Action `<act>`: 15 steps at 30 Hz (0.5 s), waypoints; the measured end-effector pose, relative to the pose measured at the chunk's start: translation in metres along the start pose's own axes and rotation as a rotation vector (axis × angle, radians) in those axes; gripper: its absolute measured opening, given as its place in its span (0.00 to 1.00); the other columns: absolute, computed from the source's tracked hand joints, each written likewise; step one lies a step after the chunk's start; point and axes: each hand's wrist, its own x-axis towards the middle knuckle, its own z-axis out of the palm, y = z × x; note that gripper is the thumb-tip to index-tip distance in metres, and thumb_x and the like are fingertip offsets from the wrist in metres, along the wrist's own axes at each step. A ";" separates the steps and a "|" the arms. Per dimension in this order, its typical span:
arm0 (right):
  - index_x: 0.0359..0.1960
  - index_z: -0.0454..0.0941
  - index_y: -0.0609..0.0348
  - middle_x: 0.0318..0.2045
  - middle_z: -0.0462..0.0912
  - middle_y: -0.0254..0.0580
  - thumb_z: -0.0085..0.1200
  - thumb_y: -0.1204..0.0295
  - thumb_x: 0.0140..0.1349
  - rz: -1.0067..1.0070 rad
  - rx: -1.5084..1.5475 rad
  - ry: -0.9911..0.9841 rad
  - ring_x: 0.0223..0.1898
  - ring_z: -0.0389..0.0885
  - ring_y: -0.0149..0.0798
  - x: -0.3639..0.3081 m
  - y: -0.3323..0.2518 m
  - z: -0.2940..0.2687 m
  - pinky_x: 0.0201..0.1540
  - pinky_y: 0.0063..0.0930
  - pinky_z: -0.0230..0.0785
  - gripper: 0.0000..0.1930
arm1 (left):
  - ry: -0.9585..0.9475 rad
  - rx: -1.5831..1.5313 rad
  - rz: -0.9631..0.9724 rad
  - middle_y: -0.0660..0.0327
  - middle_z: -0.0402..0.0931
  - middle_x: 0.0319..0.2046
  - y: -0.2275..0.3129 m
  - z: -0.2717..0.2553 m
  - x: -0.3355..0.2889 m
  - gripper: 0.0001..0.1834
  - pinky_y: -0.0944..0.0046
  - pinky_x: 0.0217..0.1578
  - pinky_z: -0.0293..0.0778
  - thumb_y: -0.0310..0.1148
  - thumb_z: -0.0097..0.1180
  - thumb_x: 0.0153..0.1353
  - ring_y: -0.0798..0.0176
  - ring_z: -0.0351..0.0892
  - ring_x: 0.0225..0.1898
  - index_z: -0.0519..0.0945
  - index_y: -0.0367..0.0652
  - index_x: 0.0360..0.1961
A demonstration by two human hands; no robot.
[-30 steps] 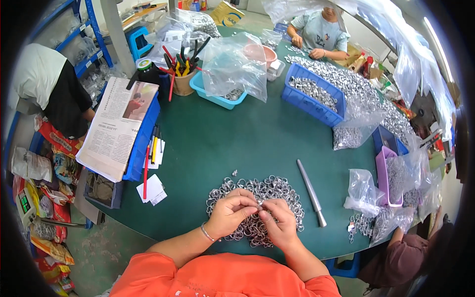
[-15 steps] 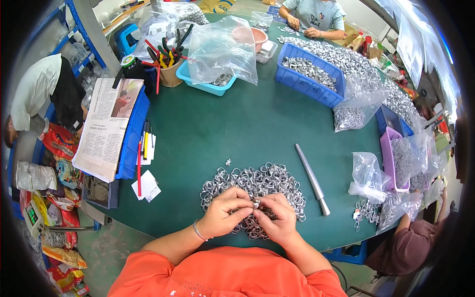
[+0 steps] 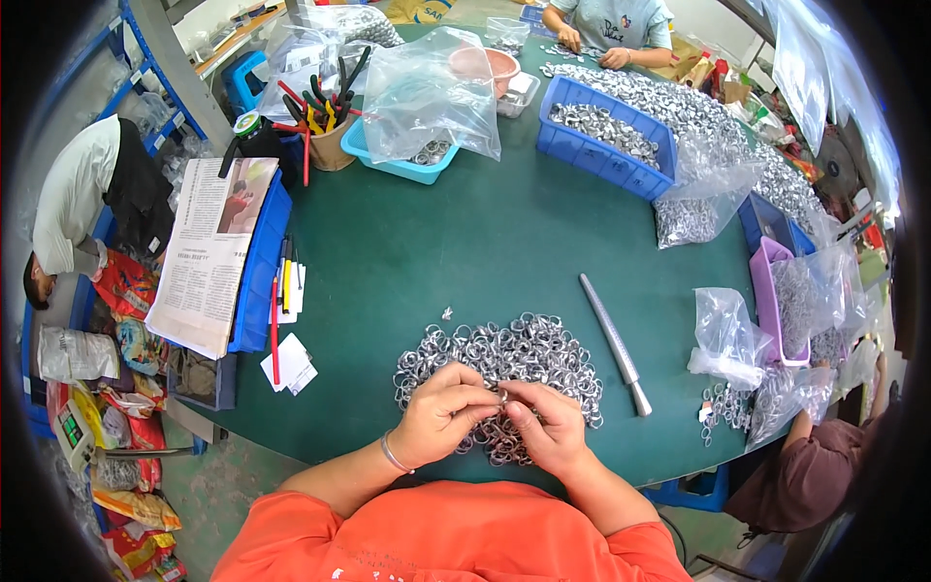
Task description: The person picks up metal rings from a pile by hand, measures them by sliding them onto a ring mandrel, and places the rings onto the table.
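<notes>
A small silvery metal ring (image 3: 503,397) is pinched between the fingertips of both my hands. My left hand (image 3: 438,419), with a bangle at its wrist, grips it from the left by thumb and forefinger. My right hand (image 3: 551,424) closes on it from the other side, its fingers partly covering it. Both hands hover over a heap of silvery rings (image 3: 543,351) on the green table, and they hide part of that heap. To the right of the heap lies a tapered metal ring stick (image 3: 614,339) with a paler handle.
Newspapers (image 3: 208,262) rest on a blue bin at left, beside pens and cards (image 3: 289,365). Farther back stand a pot of pliers (image 3: 330,145), a light-blue tray (image 3: 398,167) and a blue bin of rings (image 3: 606,160). A purple basket (image 3: 771,301) stands right. Other people are nearby.
My fingers have shifted slightly around the ring, the right forefinger now straighter across it. The view has moved a little. At left, the person in white bends lower.
</notes>
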 end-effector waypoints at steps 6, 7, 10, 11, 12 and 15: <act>0.35 0.75 0.68 0.33 0.76 0.46 0.56 0.83 0.49 -0.087 0.138 0.091 0.31 0.76 0.34 -0.004 0.008 0.008 0.32 0.21 0.70 0.10 | 0.080 -0.548 -0.262 0.58 0.73 0.34 -0.001 0.008 -0.005 0.03 0.72 0.34 0.74 0.20 0.51 0.55 0.68 0.77 0.33 0.75 0.33 0.32; 0.34 0.75 0.68 0.32 0.76 0.46 0.56 0.83 0.49 -0.041 0.171 0.108 0.31 0.76 0.34 -0.005 0.009 0.009 0.32 0.21 0.70 0.10 | 0.040 -0.515 -0.248 0.58 0.73 0.34 -0.003 0.006 -0.006 0.04 0.71 0.36 0.75 0.20 0.50 0.56 0.68 0.77 0.35 0.75 0.32 0.33; 0.33 0.75 0.67 0.30 0.77 0.46 0.57 0.81 0.48 -0.069 0.095 0.104 0.31 0.77 0.35 -0.003 0.008 0.005 0.33 0.22 0.70 0.09 | 0.010 -0.483 -0.279 0.57 0.73 0.35 0.002 0.005 -0.005 0.05 0.72 0.36 0.75 0.21 0.51 0.56 0.68 0.77 0.34 0.75 0.31 0.34; 0.32 0.75 0.67 0.30 0.78 0.46 0.58 0.81 0.48 -0.145 -0.015 0.082 0.30 0.77 0.36 -0.001 0.007 0.004 0.33 0.22 0.71 0.09 | 0.009 -0.483 -0.282 0.57 0.73 0.35 0.001 0.005 -0.006 0.05 0.72 0.36 0.75 0.21 0.51 0.56 0.68 0.77 0.34 0.75 0.31 0.34; 0.32 0.75 0.67 0.30 0.78 0.46 0.58 0.81 0.48 -0.143 -0.015 0.085 0.30 0.77 0.36 -0.001 0.007 0.004 0.33 0.22 0.71 0.09 | 0.008 -0.526 -0.297 0.58 0.73 0.35 -0.001 0.006 -0.006 0.06 0.71 0.36 0.76 0.21 0.51 0.56 0.68 0.77 0.34 0.75 0.31 0.35; 0.30 0.76 0.65 0.29 0.79 0.46 0.59 0.81 0.46 -0.182 -0.009 0.110 0.29 0.78 0.38 -0.001 0.004 0.007 0.31 0.23 0.72 0.08 | 0.011 -0.598 -0.347 0.58 0.74 0.35 -0.005 0.007 -0.009 0.06 0.71 0.36 0.76 0.22 0.51 0.57 0.68 0.77 0.34 0.75 0.31 0.36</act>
